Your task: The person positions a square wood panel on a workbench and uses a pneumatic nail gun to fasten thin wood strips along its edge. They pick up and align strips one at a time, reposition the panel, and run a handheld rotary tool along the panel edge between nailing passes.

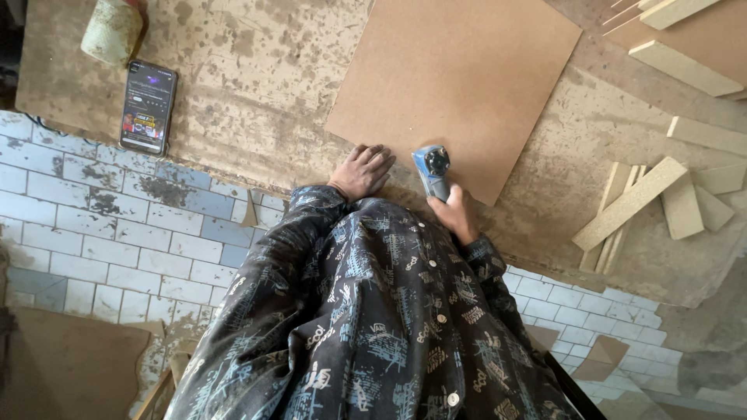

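From the head view we look straight down at a stained workbench (257, 93) with a brown hardboard sheet (459, 85) lying flat on it, one corner pointing toward us. Our left hand (362, 170) rests palm down on the bench just beside the sheet's near edge, fingers spread and holding nothing. Our right hand (454, 215) is wrapped around the handle of a small blue power tool (431, 167), whose head sits at the sheet's near edge; what kind of tool it is we cannot quite tell from this angle.

We judge the sheet thin, light and fairly stiff but liable to flex and slide on the dusty top, so it is best held by pressing flat near an edge. The tool looks compact and dense, best gripped round its body.

A phone (148, 106) lies at the left of the bench, and loose wooden strips (632, 202) lie well apart to the right.
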A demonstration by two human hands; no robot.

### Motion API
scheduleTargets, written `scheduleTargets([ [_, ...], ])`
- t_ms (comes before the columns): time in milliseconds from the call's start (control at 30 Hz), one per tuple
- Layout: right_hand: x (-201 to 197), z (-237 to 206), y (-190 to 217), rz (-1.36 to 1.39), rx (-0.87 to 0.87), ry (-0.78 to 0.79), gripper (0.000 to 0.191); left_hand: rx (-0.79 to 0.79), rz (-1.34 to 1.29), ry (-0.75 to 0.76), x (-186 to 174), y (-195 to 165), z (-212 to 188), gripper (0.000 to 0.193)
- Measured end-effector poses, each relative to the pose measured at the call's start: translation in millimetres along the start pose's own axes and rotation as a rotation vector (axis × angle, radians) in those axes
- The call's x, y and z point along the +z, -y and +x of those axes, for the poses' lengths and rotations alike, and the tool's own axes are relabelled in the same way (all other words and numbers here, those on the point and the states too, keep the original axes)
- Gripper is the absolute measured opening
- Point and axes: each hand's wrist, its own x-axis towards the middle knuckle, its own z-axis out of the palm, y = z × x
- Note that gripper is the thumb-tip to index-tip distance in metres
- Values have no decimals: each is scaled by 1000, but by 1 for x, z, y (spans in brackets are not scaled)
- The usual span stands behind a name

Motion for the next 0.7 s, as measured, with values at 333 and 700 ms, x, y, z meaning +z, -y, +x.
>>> scheduleTargets([
  [333,-26,-16,-21,64,32,-29,47,-3,32,-23,4,0,-1,47],
  [700,-63,-24,-79,-155,282,-394,68,-298,14,79,-34,10,34,52],
])
